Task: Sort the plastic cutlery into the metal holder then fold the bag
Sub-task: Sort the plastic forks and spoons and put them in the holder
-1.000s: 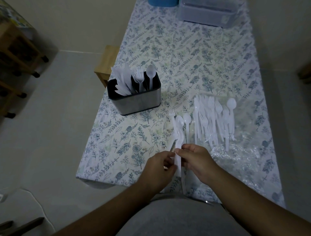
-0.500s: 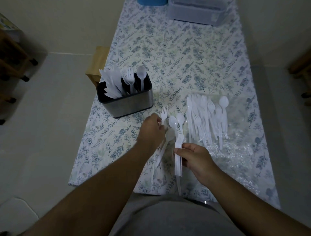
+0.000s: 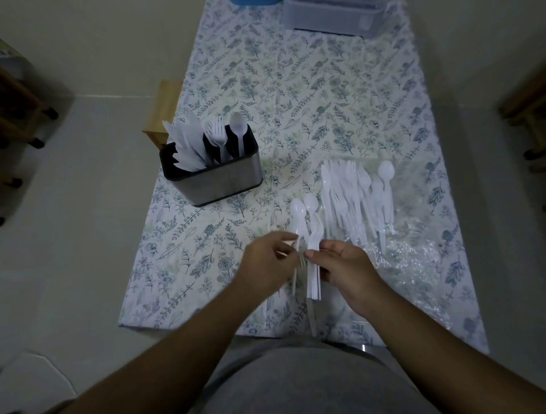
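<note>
The metal holder (image 3: 217, 184) stands left of centre on the floral tablecloth, with white knives, forks and a spoon upright in its compartments. A pile of loose white cutlery (image 3: 357, 195) lies on the clear plastic bag (image 3: 413, 266) to the right. My right hand (image 3: 344, 266) grips a bundle of white spoons (image 3: 311, 245) near the table's front edge. My left hand (image 3: 267, 260), blurred, pinches a white fork (image 3: 298, 260) right beside that bundle.
A grey lidded box (image 3: 331, 16) and a blue container (image 3: 255, 2) sit at the far end of the table (image 3: 295, 88). A wooden stool (image 3: 164, 110) stands behind the holder. Wooden furniture on castors flanks both sides of the floor.
My left hand reached forward to a fork lying near the holder, then came back with it to the spoon bundle. My right hand stayed in place with the bundle.
</note>
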